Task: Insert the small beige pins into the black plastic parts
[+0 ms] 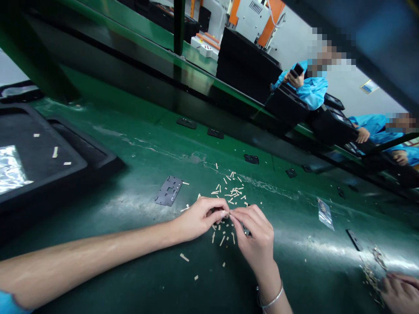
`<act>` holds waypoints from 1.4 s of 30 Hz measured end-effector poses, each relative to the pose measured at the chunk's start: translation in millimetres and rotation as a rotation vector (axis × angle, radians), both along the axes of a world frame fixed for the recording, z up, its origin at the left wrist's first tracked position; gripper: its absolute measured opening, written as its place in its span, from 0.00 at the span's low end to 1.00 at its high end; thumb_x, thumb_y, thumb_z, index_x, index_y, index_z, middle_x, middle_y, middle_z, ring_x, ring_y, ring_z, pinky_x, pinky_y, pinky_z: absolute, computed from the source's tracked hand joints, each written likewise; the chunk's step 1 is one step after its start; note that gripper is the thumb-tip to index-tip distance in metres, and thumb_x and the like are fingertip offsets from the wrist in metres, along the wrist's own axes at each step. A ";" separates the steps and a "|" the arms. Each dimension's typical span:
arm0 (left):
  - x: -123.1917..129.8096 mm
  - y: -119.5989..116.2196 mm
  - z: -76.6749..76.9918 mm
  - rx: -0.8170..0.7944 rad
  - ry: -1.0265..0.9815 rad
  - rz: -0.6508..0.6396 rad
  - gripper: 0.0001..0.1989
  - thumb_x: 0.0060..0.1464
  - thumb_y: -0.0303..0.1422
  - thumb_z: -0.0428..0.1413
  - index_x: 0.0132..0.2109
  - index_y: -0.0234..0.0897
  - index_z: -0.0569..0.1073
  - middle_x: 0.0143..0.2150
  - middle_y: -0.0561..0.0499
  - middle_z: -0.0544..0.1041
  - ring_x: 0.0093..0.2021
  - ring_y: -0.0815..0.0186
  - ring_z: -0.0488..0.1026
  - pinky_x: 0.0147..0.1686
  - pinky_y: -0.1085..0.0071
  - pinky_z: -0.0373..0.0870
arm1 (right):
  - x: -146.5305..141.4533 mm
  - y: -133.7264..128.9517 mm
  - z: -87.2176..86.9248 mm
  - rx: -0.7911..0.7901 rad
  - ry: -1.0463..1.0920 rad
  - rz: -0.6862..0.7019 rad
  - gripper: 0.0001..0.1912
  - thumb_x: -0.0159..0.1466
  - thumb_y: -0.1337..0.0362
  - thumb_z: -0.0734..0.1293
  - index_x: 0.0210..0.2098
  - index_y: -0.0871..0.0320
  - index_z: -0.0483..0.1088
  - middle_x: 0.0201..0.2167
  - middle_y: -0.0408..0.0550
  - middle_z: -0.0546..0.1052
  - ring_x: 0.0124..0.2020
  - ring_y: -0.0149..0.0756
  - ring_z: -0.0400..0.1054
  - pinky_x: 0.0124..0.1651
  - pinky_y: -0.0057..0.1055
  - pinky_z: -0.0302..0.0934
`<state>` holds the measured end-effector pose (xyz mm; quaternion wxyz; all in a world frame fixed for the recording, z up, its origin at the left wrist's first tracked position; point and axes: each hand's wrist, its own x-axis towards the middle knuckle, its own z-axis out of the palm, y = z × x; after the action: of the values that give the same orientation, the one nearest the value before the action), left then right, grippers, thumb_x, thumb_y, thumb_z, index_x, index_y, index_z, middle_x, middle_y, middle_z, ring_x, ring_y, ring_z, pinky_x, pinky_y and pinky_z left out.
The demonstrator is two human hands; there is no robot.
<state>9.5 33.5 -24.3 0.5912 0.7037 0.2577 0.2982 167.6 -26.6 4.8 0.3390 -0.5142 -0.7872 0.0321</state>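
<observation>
A factory workshop, by the look of it: a long green bench (137, 283) runs from left to right, strewn with small flat parts (186, 123) and pale strips (235, 192); beyond it are stacked black trays (245, 65), an orange-and-white machine (250, 19) and two people (316, 91) in matching blue workwear.

Scraps (235, 192) lie on the bench (131, 288) around the left hand (200, 219) and right hand (258, 231). A plate (168, 190) lies left of most scraps; farther left sits a tray (42, 152) with a packet (10, 170) inside. Well right lies a bag (325, 213); past it, a co-worker's hand (401, 293) beside a scrap pile (379, 257).
</observation>
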 end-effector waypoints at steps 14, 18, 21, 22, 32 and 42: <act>1.0 -1.9 -5.5 0.141 0.009 0.040 0.09 0.58 0.29 0.45 0.33 0.34 0.68 0.26 0.54 0.67 0.27 0.71 0.64 0.30 0.76 0.61 | -5.7 -2.7 2.5 -0.125 0.149 -0.121 0.07 0.59 0.71 0.63 0.30 0.56 0.72 0.27 0.47 0.76 0.28 0.34 0.66 0.33 0.34 0.61; -0.9 -4.3 -12.1 0.430 0.046 0.103 0.12 0.60 0.28 0.43 0.37 0.34 0.71 0.30 0.49 0.71 0.31 0.68 0.67 0.33 0.73 0.63 | -6.7 -2.5 1.0 -0.171 0.201 -0.168 0.08 0.60 0.69 0.63 0.29 0.56 0.73 0.27 0.47 0.76 0.26 0.34 0.65 0.31 0.33 0.60; -1.5 -5.4 -15.0 0.518 0.051 0.108 0.13 0.60 0.27 0.42 0.38 0.33 0.71 0.30 0.48 0.72 0.31 0.67 0.67 0.33 0.72 0.63 | -8.9 -2.7 -0.1 -0.168 0.210 -0.187 0.07 0.59 0.69 0.63 0.28 0.56 0.73 0.26 0.46 0.76 0.24 0.32 0.64 0.33 0.35 0.61; -1.6 -5.7 -14.8 0.525 0.050 0.109 0.13 0.60 0.27 0.42 0.38 0.33 0.71 0.30 0.47 0.72 0.31 0.67 0.67 0.33 0.72 0.63 | -10.0 -2.9 -0.3 -0.166 0.212 -0.186 0.07 0.59 0.69 0.63 0.28 0.56 0.72 0.26 0.46 0.76 0.23 0.32 0.63 0.33 0.35 0.61; 1.9 -6.6 -2.8 -0.066 -0.046 0.114 0.09 0.56 0.31 0.48 0.32 0.32 0.70 0.24 0.53 0.68 0.26 0.71 0.65 0.27 0.76 0.62 | 4.5 0.8 -8.5 0.018 0.097 -0.296 0.05 0.58 0.71 0.64 0.30 0.57 0.71 0.26 0.46 0.74 0.24 0.32 0.62 0.30 0.32 0.59; 3.3 -4.2 -7.5 -0.034 -0.019 0.177 0.08 0.56 0.29 0.48 0.33 0.32 0.71 0.23 0.56 0.66 0.24 0.73 0.62 0.26 0.77 0.59 | -7.9 -0.8 -12.7 0.159 -0.033 -0.136 0.11 0.57 0.76 0.65 0.36 0.57 0.71 0.32 0.50 0.76 0.33 0.37 0.67 0.37 0.36 0.64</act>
<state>12.8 29.4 -31.8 0.5766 0.6653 0.3182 0.3516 159.7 -27.4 -7.9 0.3671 -0.5381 -0.7562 -0.0621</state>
